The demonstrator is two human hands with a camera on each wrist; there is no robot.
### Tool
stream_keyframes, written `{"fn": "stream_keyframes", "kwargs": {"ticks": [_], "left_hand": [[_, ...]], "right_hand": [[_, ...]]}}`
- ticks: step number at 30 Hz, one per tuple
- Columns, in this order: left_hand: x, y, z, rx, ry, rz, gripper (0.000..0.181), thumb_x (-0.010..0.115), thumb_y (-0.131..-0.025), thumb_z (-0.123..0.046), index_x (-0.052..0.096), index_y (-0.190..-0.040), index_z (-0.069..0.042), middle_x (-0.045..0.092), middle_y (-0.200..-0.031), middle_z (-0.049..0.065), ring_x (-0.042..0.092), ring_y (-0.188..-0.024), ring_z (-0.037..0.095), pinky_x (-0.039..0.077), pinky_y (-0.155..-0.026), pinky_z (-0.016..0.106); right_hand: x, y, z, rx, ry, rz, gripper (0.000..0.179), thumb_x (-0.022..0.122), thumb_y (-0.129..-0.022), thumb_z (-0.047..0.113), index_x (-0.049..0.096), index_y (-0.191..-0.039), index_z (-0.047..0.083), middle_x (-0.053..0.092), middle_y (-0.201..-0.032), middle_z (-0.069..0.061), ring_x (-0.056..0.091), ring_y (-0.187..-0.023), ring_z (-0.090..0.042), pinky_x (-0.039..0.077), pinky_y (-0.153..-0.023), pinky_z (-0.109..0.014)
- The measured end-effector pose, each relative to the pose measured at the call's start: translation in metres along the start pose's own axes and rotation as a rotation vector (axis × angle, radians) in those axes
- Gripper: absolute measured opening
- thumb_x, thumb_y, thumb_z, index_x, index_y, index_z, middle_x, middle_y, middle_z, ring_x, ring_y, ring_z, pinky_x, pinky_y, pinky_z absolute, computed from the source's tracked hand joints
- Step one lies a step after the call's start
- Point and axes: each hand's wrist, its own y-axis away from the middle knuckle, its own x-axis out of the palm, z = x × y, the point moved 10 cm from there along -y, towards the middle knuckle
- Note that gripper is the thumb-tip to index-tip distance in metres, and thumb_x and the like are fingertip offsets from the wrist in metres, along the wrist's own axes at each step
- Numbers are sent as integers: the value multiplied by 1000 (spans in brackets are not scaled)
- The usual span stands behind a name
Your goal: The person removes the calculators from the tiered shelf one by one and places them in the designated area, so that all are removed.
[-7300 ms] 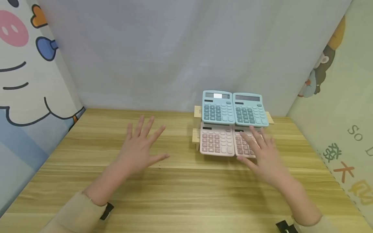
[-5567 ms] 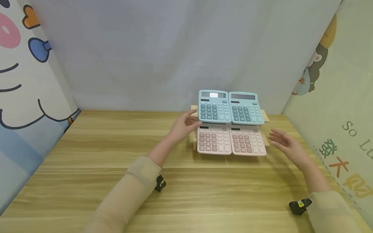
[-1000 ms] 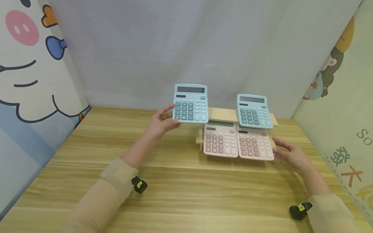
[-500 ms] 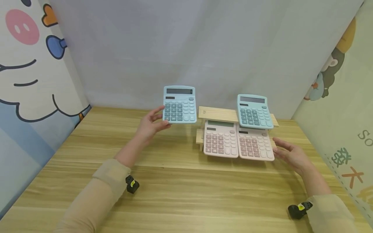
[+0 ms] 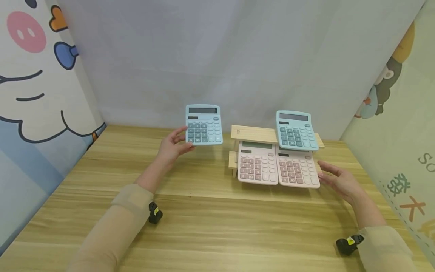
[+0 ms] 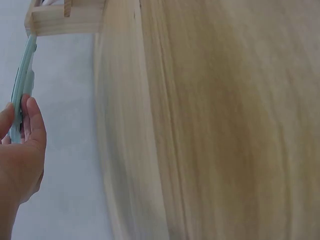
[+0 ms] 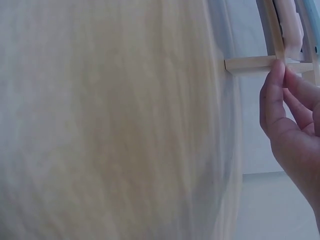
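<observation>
My left hand holds a light-blue calculator by its left edge, above the table and left of a two-tier wooden rack. The left wrist view shows that calculator edge-on between thumb and fingers. A second light-blue calculator rests tilted on the upper tier's right part. Two pink calculators, one at left and one at right, lean side by side on the lower tier. At the rack's right end my right hand pinches the wooden rack's edge, plainest in the right wrist view.
The wood-grain table runs under everything, with a grey cloth backdrop behind it. Printed panels stand on both sides, one with a cartoon pig at left. The rack stands near the table's back right.
Both hands were spread and holding nothing at first. The left hand has since taken the left blue calculator off the upper tier and carried it left, lately slightly down. The right hand moved to the rack's end.
</observation>
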Motion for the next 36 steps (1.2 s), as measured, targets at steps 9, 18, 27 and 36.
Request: {"fn": "stream_keyframes", "kwargs": {"ticks": [9, 18, 27, 36], "left_hand": [[-8, -12, 14, -30, -46, -5, 62, 59, -87, 8, 40, -143, -12, 44, -128, 22, 66, -83, 16, 56, -82, 29], [-13, -13, 17, -100, -63, -15, 65, 59, -86, 11, 38, -144, -10, 47, -119, 17, 65, -93, 29, 54, -88, 37], [-18, -19, 24, -178, -69, -31, 65, 56, -88, 11, 36, -145, -9, 48, -124, 19, 66, -85, 22, 48, -98, 42], [-17, -21, 33, -232, -80, 3, 65, 54, -88, 13, 34, -146, -8, 44, -133, 25, 66, -89, 25, 45, -100, 43]], "right_hand": [[-2, 1, -3, 9, 21, -2, 79, 59, -93, 29, 11, -149, -1, 0, -155, -27, 50, -95, 17, 46, -87, -8], [0, 3, 0, 3, -21, -3, 77, 59, -94, 25, 12, -149, -1, 0, -155, -26, 53, -96, 13, 47, -87, -9], [-1, 2, 0, 0, -11, -2, 78, 60, -93, 27, 12, -149, 1, 0, -155, -26, 52, -97, 14, 47, -88, -9], [1, 2, 1, -11, -15, 13, 74, 56, -95, 20, 10, -149, -2, 0, -154, -28, 52, -97, 12, 47, -87, -8]]}}
